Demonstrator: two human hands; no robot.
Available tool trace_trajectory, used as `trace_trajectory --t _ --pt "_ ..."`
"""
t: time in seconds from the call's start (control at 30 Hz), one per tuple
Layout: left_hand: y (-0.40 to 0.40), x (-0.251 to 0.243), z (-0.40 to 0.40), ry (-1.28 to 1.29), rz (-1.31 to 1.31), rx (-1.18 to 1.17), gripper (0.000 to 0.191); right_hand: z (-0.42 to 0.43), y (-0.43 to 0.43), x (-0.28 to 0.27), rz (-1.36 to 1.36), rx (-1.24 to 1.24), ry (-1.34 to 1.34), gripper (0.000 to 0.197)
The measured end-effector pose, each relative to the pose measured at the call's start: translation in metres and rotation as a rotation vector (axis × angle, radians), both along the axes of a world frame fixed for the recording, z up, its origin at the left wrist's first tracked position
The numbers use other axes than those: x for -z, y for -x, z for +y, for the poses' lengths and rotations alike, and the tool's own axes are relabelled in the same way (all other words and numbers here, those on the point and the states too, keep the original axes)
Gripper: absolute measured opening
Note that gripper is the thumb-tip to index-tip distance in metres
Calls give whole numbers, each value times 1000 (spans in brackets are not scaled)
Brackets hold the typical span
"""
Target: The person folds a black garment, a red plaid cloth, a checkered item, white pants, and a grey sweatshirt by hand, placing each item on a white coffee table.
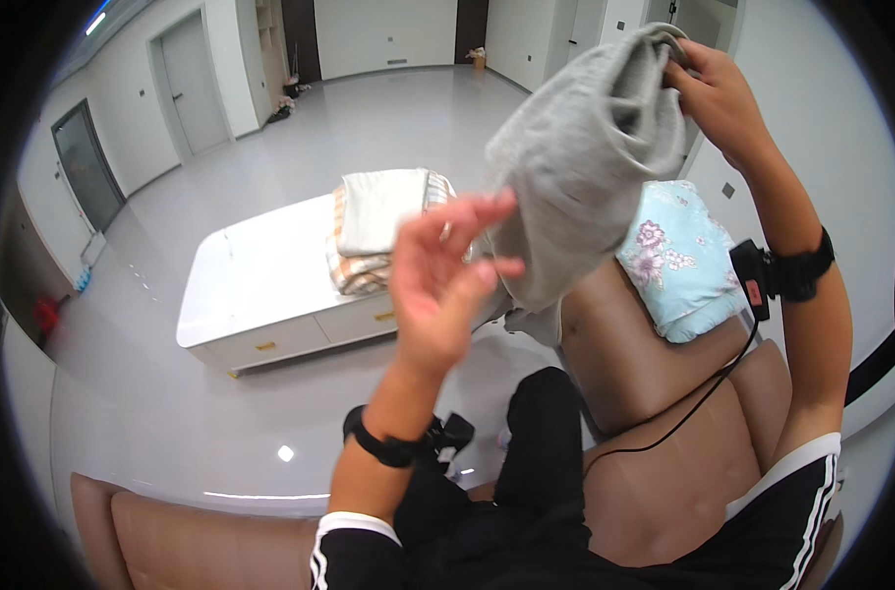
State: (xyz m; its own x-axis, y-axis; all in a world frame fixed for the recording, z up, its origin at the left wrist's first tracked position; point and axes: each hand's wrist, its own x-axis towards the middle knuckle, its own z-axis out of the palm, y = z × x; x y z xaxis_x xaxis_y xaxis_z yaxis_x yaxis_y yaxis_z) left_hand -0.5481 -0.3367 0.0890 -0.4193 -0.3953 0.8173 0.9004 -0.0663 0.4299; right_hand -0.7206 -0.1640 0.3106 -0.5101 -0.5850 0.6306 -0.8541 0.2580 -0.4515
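My right hand (716, 96) is raised at the upper right, closed on the top edge of a grey cloth garment (572, 162). The fabric hangs down from it in loose folds, its lower part bunched above the sofa's edge. My left hand (447, 280), slightly blurred, is at the cloth's left side with fingers spread and nothing held in them. Its fingertips are near or against the cloth; contact cannot be told. Beyond that hand lies a folded off-white cloth (384, 210) on top of folded checked fabric (344, 273).
A low white table with drawers (263, 258) stands ahead, bearing the folded stack. On the brown leather sofa (668, 487) at right lies a light-blue floral folded cloth or pillow (679, 258). A black cable (683, 428) runs from the right wrist strap across the seat.
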Motion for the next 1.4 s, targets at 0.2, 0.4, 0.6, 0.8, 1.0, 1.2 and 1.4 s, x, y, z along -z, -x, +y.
trace_trajectory --t 0.2,0.4,0.6,0.8,1.0,1.2,1.4 --pt "32 193 88 -147 -1237 211 30 32 2 5 -56 95 -120 29" --pt "96 291 75 -304 -949 103 49 12 -20 3 -205 74 -7 22" --pt "71 151 13 -854 -260 671 62 43 -4 -2 -78 209 -83 24" --pt "14 100 -59 -675 -438 762 52 81 30 9 -94 173 5 21" --pt "-50 115 -29 -434 -651 659 61 169 36 31 -136 158 -157 21" --pt "-88 167 65 99 -936 1058 62 251 35 87 -195 399 -244 18" --pt "-63 223 130 1006 -1136 1162 41 361 30 163 -518 564 -195 25"
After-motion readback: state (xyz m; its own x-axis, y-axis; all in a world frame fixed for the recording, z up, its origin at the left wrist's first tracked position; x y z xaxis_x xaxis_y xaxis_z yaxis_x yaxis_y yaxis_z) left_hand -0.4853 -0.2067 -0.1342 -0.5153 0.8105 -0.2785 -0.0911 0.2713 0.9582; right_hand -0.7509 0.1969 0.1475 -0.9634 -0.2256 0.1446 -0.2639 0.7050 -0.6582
